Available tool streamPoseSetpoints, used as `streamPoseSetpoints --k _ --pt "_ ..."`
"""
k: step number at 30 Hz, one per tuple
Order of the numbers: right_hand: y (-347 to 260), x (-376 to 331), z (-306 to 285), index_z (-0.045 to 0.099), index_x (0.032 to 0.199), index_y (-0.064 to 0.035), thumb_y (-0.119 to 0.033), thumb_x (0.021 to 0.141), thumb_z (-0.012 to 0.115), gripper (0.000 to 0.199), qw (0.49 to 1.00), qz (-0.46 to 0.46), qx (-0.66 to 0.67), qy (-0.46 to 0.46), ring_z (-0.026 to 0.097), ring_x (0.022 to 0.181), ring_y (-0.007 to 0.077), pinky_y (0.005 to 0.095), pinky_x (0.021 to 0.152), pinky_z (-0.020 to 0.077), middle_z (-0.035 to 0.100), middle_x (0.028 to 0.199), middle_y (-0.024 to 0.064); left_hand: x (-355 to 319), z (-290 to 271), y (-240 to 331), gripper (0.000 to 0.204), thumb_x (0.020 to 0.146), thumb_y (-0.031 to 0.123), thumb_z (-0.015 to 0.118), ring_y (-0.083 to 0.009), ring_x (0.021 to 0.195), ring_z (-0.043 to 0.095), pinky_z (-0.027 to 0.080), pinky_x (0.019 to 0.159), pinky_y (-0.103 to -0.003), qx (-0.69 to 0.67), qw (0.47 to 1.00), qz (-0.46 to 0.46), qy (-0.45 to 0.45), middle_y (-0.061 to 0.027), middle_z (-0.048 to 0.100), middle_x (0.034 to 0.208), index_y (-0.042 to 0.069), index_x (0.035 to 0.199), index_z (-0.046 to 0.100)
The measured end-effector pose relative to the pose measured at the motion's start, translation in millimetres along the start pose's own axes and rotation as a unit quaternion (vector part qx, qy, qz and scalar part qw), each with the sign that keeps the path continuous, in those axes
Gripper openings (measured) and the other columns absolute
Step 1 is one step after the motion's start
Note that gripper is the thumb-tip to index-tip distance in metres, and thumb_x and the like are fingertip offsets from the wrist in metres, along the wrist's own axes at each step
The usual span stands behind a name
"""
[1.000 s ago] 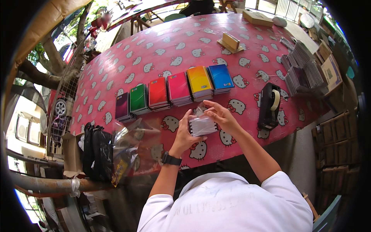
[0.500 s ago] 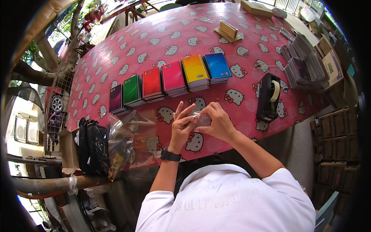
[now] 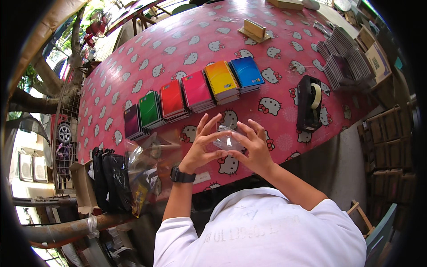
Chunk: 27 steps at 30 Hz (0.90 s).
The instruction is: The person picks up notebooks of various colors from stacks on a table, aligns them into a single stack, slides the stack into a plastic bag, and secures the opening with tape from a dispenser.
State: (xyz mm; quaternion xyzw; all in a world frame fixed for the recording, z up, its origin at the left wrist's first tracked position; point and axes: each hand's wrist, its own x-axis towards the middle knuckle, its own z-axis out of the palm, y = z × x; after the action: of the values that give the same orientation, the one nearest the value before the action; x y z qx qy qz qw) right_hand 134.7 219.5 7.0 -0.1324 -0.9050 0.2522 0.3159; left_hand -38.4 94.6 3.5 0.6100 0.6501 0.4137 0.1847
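Over the near edge of the pink table, my left hand (image 3: 203,146) and my right hand (image 3: 254,149) face each other with fingers curved. Both grip a small, crumpled piece of clear plastic film (image 3: 228,141) between them; its exact shape is hard to make out. A dark watch (image 3: 183,175) is on my left wrist, and beside it a small white paper slip (image 3: 202,177) lies on the table. Beyond my hands, stacks of spiral notebooks stand in a slanting row: purple (image 3: 132,120), green (image 3: 150,108), red (image 3: 172,98), pink (image 3: 195,89), yellow (image 3: 221,81) and blue (image 3: 247,72).
A black tape dispenser (image 3: 307,104) stands right of my hands. Clear plastic bags (image 3: 149,162) and a black bag (image 3: 109,175) lie at the left edge. More notebook stacks (image 3: 344,62) are at far right, and a small wooden stand (image 3: 255,32) sits farther back.
My right hand has turned and spread its fingers around the plastic, which shows wider between both hands. The white slip by my left wrist is now visible. The view has shifted slightly.
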Motion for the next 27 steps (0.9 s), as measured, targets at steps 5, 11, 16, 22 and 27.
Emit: streamPoseSetpoints --k 5,11,16,22,27 --pt "-10.8 -12.0 6.6 0.070 0.089 -0.0084 -0.031 0.075 0.072 0.027 0.999 -0.009 -0.026 0.039 0.036 0.122 0.0295 0.0438 0.097 0.0292 0.057 0.116 0.0061 -1.4 6.5 -12.6 0.026 0.070 0.017 0.076 -0.0272 0.135 0.031 0.015 0.111 -0.046 -0.032 0.997 0.040 0.062 -0.0021 0.059 0.123 0.019 0.096 0.072" --pt "-14.6 -11.8 18.4 0.064 0.079 -0.0086 -0.022 0.070 0.075 0.019 0.997 0.022 -0.024 0.064 0.047 0.104 0.0273 0.0428 0.090 0.0332 0.058 0.095 0.0047 -0.5 20.5 -7.2 0.020 0.076 0.017 0.072 -0.0192 0.117 0.050 0.012 0.111 -0.047 -0.043 0.992 0.011 0.118 0.0045 0.070 0.093 0.018 0.096 0.072" --pt "-22.6 3.1 19.9 0.062 0.080 -0.0073 -0.022 0.066 0.078 0.026 0.990 0.087 0.000 0.108 0.050 0.090 0.0285 0.0399 0.085 0.0388 0.056 0.087 0.0056 5.2 24.8 -5.2 0.039 0.076 0.017 0.072 -0.0139 0.097 0.056 0.005 0.110 -0.050 -0.017 0.987 0.009 0.162 0.0067 0.069 0.083 0.013 0.114 0.066" --pt "-6.9 29.9 7.0 0.062 0.083 -0.0015 -0.020 0.065 0.080 0.031 0.962 0.237 0.121 -0.066 0.057 0.078 0.0222 0.0339 0.069 0.0465 0.060 0.083 0.0098 7.9 20.0 7.2 0.073 0.074 0.021 0.074 -0.0161 0.097 0.054 0.008 0.110 -0.050 -0.017 0.984 -0.084 0.159 0.0033 0.067 0.087 0.006 0.137 0.041" --pt "16.5 40.4 4.0 0.063 0.078 0.0000 -0.016 0.073 0.076 0.021 0.900 0.328 0.261 -0.122 0.056 0.066 0.0074 0.0241 0.058 0.0443 0.063 0.071 0.0032 -3.7 26.4 13.8 0.065 0.080 0.020 0.069 -0.0235 0.108 0.052 0.015 0.110 -0.045 0.091 0.950 0.086 0.285 -0.0060 0.059 0.115 0.008 0.136 0.040"
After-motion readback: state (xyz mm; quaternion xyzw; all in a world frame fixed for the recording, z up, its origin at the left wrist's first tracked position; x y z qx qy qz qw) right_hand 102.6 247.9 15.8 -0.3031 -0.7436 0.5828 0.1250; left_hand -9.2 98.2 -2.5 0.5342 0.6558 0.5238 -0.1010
